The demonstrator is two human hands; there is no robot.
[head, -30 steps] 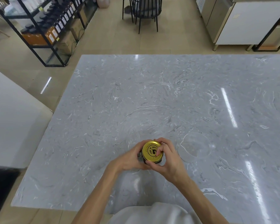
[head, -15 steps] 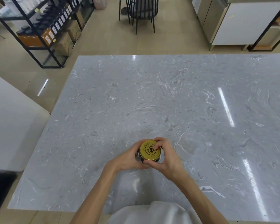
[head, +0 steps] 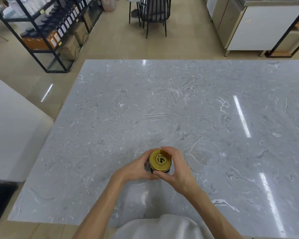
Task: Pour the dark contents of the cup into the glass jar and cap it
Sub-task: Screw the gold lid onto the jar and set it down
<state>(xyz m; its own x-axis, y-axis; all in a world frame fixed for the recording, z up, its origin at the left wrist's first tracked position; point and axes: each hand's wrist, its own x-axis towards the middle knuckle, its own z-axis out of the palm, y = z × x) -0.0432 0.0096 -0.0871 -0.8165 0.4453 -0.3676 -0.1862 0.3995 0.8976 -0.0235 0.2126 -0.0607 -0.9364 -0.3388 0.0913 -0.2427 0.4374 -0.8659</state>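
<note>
A glass jar (head: 147,166) with a gold lid (head: 160,160) stands on the grey marble table (head: 162,107) near its front edge. The lid carries a round black emblem and sits on the jar's mouth. My left hand (head: 136,169) wraps the jar's left side. My right hand (head: 176,167) curls around the lid's rim, fingers at its far edge and thumb at its near edge. Most of the jar's body is hidden by my hands; a dark strip shows under the lid. A clear, see-through cup (head: 204,156) stands to the right of my right hand.
Beyond the table's far edge are a black metal shelf rack (head: 47,31) with bottles at the left, a black chair (head: 152,12) in the middle and a steel cabinet (head: 252,26) at the right. A white surface (head: 12,128) lies left of the table.
My right hand's fingers have shifted from lying across the lid's top to gripping around its rim. The lid's emblem has turned. The jar stays in place.
</note>
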